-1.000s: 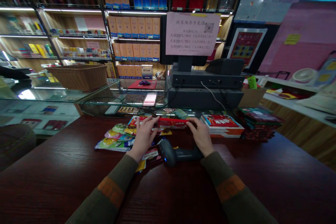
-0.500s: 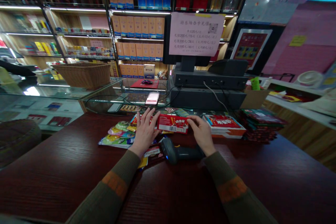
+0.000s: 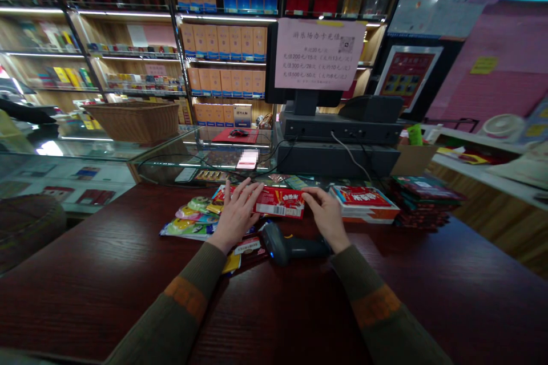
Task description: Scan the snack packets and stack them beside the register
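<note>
My left hand lies over the left part of a red snack packet, fingers stretched out. At the packet's right end, my right hand pinches its edge between thumb and fingers. White lettering and a barcode show on the packet's face. Just below it, a dark handheld barcode scanner rests on the brown table, a small blue light glowing on it. Colourful snack bags lie left of my left hand, partly covered by it. A dark red packet sits between that hand and the scanner.
Right of my hands are a red-and-white box and a stack of dark packets. Behind the table stand a glass counter and a monitor with a pink paper sign. A wicker basket stands at back left.
My left hand's fingers have come slightly closer together and cover a little more of the red packet. My right hand keeps its pinch; the scanner and the other goods stay put.
</note>
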{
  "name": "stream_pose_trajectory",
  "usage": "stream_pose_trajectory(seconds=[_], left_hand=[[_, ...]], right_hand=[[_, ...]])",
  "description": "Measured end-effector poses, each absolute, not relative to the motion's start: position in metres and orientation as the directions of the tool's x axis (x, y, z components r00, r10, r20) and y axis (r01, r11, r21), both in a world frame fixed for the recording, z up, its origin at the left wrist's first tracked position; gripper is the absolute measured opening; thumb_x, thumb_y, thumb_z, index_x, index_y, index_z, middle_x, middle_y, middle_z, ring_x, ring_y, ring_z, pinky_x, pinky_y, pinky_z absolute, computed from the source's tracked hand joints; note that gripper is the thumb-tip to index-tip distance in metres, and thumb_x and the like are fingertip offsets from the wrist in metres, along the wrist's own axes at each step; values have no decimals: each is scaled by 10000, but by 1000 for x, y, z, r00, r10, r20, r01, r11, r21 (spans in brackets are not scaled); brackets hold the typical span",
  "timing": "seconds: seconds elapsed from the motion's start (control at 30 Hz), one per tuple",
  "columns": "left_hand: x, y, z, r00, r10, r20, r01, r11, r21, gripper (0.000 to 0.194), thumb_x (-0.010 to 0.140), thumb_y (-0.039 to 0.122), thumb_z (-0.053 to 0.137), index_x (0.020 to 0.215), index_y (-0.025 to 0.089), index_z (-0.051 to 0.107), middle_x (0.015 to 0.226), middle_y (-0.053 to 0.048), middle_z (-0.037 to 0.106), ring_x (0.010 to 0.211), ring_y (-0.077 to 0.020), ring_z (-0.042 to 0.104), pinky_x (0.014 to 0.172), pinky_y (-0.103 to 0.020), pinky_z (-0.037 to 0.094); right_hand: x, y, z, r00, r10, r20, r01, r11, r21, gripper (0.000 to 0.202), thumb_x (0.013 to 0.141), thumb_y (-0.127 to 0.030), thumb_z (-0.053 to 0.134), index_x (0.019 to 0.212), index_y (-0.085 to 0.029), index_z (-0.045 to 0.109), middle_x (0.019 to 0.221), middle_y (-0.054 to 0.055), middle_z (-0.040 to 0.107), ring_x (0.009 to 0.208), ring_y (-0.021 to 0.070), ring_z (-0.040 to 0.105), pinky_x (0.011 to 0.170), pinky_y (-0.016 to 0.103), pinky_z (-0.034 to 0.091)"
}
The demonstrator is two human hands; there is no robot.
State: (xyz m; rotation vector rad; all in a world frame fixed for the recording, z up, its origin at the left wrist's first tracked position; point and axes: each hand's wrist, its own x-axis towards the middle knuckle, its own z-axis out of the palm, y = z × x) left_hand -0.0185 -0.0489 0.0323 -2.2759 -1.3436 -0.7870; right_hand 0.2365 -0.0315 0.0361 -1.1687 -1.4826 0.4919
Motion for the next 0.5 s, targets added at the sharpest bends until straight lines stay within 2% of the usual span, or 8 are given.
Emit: stream_pose_trajectory(seconds=[0.1, 0.23, 0.37, 0.5], left_hand=[[-20, -48, 31, 383, 654, 652, 880, -473, -42, 720, 860, 260, 630, 1532, 228, 372, 1496, -82, 526, 1481, -291, 338, 1275, -573, -18], [-23, -46, 30, 370, 635, 678, 878, -477, -33, 675, 847, 265, 636, 1488, 214, 431, 1462, -88, 554, 1453, -297, 377, 1276, -578, -5], [-28, -44, 30, 341, 624, 703, 885, -466, -16, 659, 834, 247, 639, 1465, 205, 450, 1446, -94, 564, 1434, -302, 400, 1275, -579, 5], [-37, -43, 30, 307, 605, 735, 893, -450, -3, 668, 837, 261, 647, 1470, 204, 441, 1435, -105, 568, 1429, -302, 406, 1271, -583, 4]], right_hand=[[236, -30, 34, 101, 872, 480, 333, 425, -842, 369, 876, -465, 616, 1110, -201, 724, 1088, 86, 765, 1010, 261, 701, 922, 406, 538], [235, -30, 31, 81, 870, 486, 302, 443, -844, 498, 915, -452, 582, 1350, -212, 601, 1186, 93, 743, 1113, 246, 688, 1004, 424, 524], [243, -32, 26, 16, 853, 521, 440, 462, -770, 464, 948, -417, 540, 1376, -241, 578, 1219, 81, 732, 1171, 250, 665, 1068, 459, 478], [256, -36, 20, -109, 844, 526, 577, 484, -658, 396, 964, -387, 517, 1328, -257, 605, 1185, 63, 741, 1148, 252, 662, 1043, 463, 476]])
